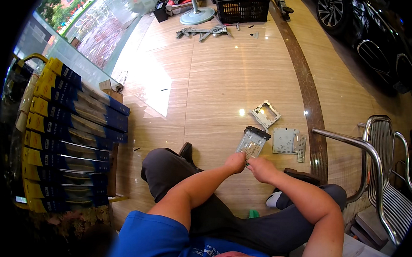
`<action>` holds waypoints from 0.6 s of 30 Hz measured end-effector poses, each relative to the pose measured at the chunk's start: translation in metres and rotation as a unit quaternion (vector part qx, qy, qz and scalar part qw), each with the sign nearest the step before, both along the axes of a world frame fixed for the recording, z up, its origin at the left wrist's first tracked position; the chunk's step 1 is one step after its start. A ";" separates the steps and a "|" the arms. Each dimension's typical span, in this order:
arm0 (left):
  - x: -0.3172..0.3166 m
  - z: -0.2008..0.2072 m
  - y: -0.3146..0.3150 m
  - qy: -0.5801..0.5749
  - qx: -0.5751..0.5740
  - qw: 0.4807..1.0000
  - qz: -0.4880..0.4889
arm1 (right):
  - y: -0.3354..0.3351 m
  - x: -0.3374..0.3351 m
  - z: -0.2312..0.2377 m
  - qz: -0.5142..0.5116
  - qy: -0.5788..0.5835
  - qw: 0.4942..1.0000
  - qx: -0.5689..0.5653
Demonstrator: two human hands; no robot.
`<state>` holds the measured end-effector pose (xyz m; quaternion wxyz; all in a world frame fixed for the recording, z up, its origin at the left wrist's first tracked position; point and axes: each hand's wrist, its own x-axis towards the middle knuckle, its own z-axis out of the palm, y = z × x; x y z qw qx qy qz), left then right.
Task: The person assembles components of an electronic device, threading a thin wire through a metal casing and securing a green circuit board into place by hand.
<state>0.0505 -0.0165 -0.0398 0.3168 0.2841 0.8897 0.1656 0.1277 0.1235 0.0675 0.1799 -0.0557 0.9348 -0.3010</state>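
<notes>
A: Fingers [242,156] where?

B: Left hand [235,162]: closed on the near left edge of the unit [254,143]. Right hand [262,169]: bent in at the near end, tips hidden; cannot tell whether pinching metal or something small and green.

A: And the unit?

B: Just beyond both hands, between left shoe [185,154] and right shoe [302,175], black front [258,132] facing away. Near it, rightward: plate [282,141] and strip [301,148]. Farther out: pale frame [273,121]. Lifted or resting on the floor [218,82]? Cannot tell.

A: Handling?

B: Probably stiff, of middling weight, not very slippery. Likely fragile inside, perhaps sharp along bare metal edges. Best held by the side walls, clear of exposed innards and black front.

A: Pose?

B: Left forearm [201,180] reaching long across the left thigh, elbow only slightly bent. Right forearm [298,187] angled inward, elbow bent more, close by the right knee. Hands almost meeting, like a V's point.
</notes>
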 end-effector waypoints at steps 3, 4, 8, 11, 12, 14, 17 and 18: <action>0.000 0.002 0.000 0.002 -0.003 1.000 -0.008 | 0.001 0.002 -0.012 0.029 -0.006 0.999 -0.013; 0.000 0.001 -0.002 0.003 -0.001 1.000 -0.014 | -0.001 0.003 -0.012 0.029 -0.006 0.999 -0.013; -0.001 -0.001 -0.005 0.007 0.008 1.000 -0.023 | -0.002 0.004 -0.011 0.040 0.037 0.998 -0.043; -0.001 -0.001 -0.005 0.009 0.021 0.999 -0.024 | -0.002 0.005 -0.009 0.046 0.042 0.997 -0.046; -0.001 -0.001 -0.006 0.008 0.019 0.999 -0.029 | -0.003 0.005 -0.008 0.045 0.055 0.996 -0.058; 0.000 0.003 -0.004 0.007 0.017 0.999 -0.035 | -0.001 0.004 -0.011 0.043 0.050 0.996 -0.066; 0.000 0.005 -0.004 0.010 0.021 0.999 -0.033 | -0.001 0.003 -0.012 0.028 0.047 0.996 -0.069; -0.001 0.005 -0.004 0.004 0.022 0.999 -0.027 | -0.001 0.003 -0.011 0.015 0.049 0.997 -0.064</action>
